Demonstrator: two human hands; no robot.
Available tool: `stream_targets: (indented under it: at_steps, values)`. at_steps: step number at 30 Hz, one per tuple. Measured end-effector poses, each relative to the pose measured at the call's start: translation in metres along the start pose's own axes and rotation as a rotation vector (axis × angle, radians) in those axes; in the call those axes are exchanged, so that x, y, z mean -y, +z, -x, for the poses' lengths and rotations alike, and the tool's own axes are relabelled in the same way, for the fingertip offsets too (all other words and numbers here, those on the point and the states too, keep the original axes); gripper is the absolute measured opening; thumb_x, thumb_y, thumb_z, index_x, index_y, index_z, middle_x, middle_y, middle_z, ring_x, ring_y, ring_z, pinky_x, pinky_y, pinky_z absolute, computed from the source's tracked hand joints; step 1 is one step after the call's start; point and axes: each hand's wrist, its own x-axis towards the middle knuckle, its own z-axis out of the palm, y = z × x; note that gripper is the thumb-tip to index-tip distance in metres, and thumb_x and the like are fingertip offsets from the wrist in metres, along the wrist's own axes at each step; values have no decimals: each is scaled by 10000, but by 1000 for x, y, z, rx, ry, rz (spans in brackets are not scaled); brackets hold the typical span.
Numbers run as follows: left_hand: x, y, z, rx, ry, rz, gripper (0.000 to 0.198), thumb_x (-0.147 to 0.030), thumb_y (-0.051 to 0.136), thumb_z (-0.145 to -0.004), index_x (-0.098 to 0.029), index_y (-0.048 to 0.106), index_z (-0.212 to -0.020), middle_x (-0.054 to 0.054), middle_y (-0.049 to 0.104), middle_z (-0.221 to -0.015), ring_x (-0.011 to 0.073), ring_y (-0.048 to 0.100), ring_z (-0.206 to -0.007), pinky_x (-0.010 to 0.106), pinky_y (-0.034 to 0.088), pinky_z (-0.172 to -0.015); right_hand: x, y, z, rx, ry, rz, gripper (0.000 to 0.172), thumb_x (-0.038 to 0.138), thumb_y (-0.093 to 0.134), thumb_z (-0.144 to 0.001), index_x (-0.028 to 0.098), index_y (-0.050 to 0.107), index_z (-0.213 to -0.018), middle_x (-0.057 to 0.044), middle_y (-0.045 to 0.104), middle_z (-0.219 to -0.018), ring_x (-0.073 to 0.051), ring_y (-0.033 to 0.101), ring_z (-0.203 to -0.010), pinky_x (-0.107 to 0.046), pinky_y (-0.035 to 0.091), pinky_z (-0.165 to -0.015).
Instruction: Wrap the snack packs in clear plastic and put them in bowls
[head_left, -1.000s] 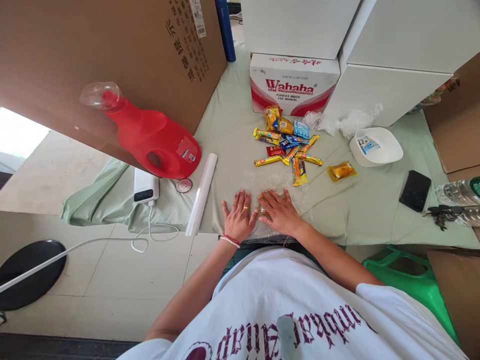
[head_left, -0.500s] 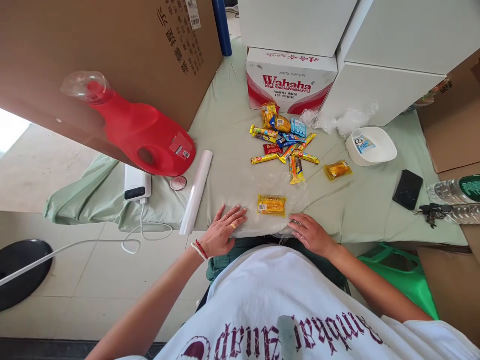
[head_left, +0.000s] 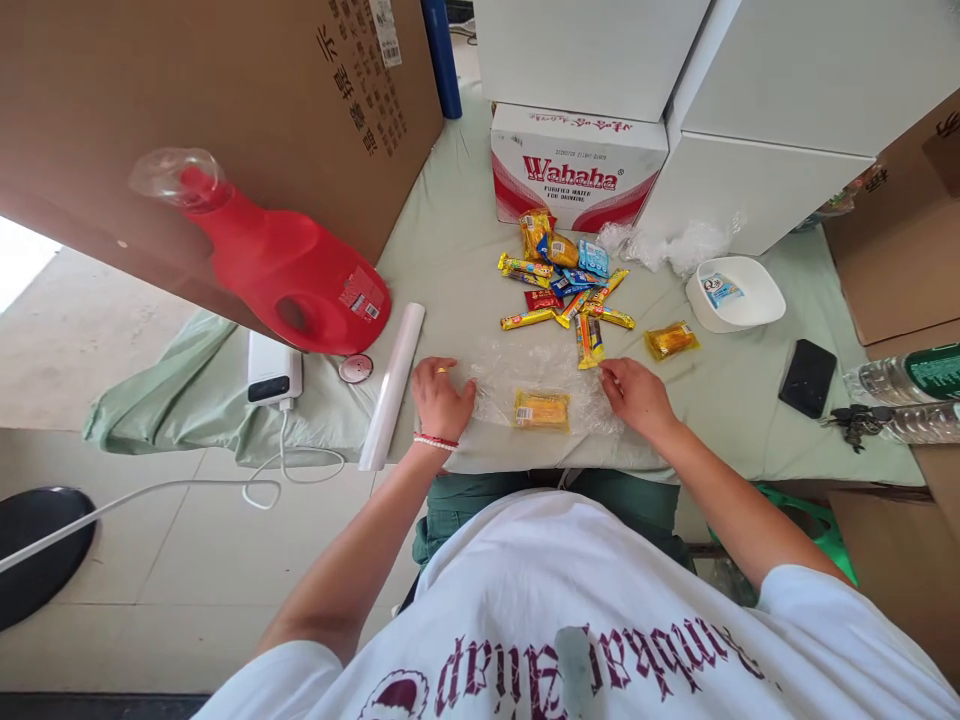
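Observation:
A yellow wrapped snack pack [head_left: 541, 411] lies on the cloth in front of me, with a crinkled sheet of clear plastic wrap [head_left: 491, 400] over and around it. At the sheet's left edge is my left hand [head_left: 444, 400], fingers bent and thumb apart, nothing visible between them. My right hand [head_left: 637, 398] has thumb and fingers pinched at the sheet's far right edge. Just beyond these fingertips begins a pile of small packaged snacks [head_left: 564, 280]. Another yellow snack pack [head_left: 671, 341] sits to the right of the pile.
A plastic wrap roll [head_left: 391, 388], a red jug [head_left: 300, 270] and a power bank [head_left: 274, 368] lie at left. Behind stands a Wahaba-printed carton [head_left: 577, 165]. To the right are a white bowl [head_left: 739, 310], a black phone-like slab [head_left: 808, 378], keys [head_left: 855, 428] and bottles [head_left: 930, 372].
Both hands have moved away from the table's near edge, the left also leftward and the right slightly rightward. The plastic wrap is now crumpled up over the snack pack.

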Motion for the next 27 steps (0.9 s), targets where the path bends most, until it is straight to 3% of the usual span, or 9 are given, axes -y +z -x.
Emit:
stream_targets:
  at_steps: [2, 4, 9, 13, 16, 19, 21, 24, 27]
  values:
    - [-4, -12, 15, -115, -31, -1, 308, -267, 563, -885, -158, 654, -1159, 174, 612, -1197, 352, 535, -1238, 581, 372, -1133, 15, -6, -19, -8, -77, 91, 429, 316, 436, -1026, 172, 627, -1382, -154, 687, -1272, -309, 575, -1217, -408, 498, -998]
    - [-14, -25, 36, -126, -16, -9, 302, -237, 490, -923, -179, 693, -1140, 160, 636, -1153, 351, 549, -1192, 602, 356, -1113, 30, -3, -42, 30, -143, 134, 495, 295, 475, -1012, 135, 552, -1474, -170, 637, -1375, -329, 501, -1308, -429, 456, -1072]
    - [-56, -33, 73, 378, 413, -21, 496, -241, 429, -965, -316, 666, -1394, 73, 712, -1324, 307, 592, -1156, 504, 411, -1013, 60, 19, -93, 174, -115, 198, 708, 318, 652, -931, 31, 449, -1545, -252, 595, -1426, -387, 467, -1382, -488, 404, -1127]
    - [-74, -17, 67, 522, 435, -71, 557, -192, 386, -981, -309, 594, -1484, 27, 636, -1483, 292, 602, -1103, 475, 437, -892, 70, 11, -94, 305, -117, 150, 399, 246, 605, -950, 127, 696, -1319, -173, 738, -1213, -300, 654, -1171, -372, 487, -996]
    - [-70, -7, 62, 499, 417, -60, 506, -191, 411, -987, -308, 656, -1413, 35, 647, -1470, 279, 612, -1035, 467, 440, -863, 74, 2, -61, 377, -323, 91, 358, 274, 532, -1016, 229, 716, -1320, -85, 762, -1175, -221, 690, -1069, -300, 486, -951]
    - [-56, -1, 63, 478, 420, 74, 370, -171, 480, -943, -256, 786, -1133, 89, 778, -1187, 275, 637, -985, 456, 461, -864, 74, 9, -17, 444, -530, 116, 474, 236, 528, -1022, 273, 588, -1490, -85, 736, -1222, -235, 654, -1102, -305, 491, -905]
    - [-43, 2, 65, 449, 398, 291, 306, -165, 502, -905, -245, 793, -953, 83, 794, -1051, 261, 665, -985, 444, 493, -889, 72, 21, 4, 434, -556, 157, 577, 161, 509, -1015, 307, 487, -1573, -86, 709, -1254, -237, 615, -1138, -303, 493, -885]
    - [-18, 2, 61, 242, 131, 655, 264, -208, 498, -878, -234, 761, -878, 69, 783, -1043, 235, 699, -1000, 417, 542, -912, 70, 39, 19, 384, -570, 195, 569, 115, 466, -1025, 317, 520, -1554, -98, 694, -1171, -240, 580, -1135, -311, 486, -894]
    - [5, -2, 45, -4, -250, 729, 332, -323, 424, -961, -198, 731, -975, 98, 751, -1066, 256, 679, -1036, 458, 538, -945, 71, 48, 19, 353, -564, 204, 526, 129, 469, -1036, 317, 571, -1517, -103, 683, -1114, -248, 579, -1099, -318, 475, -876]
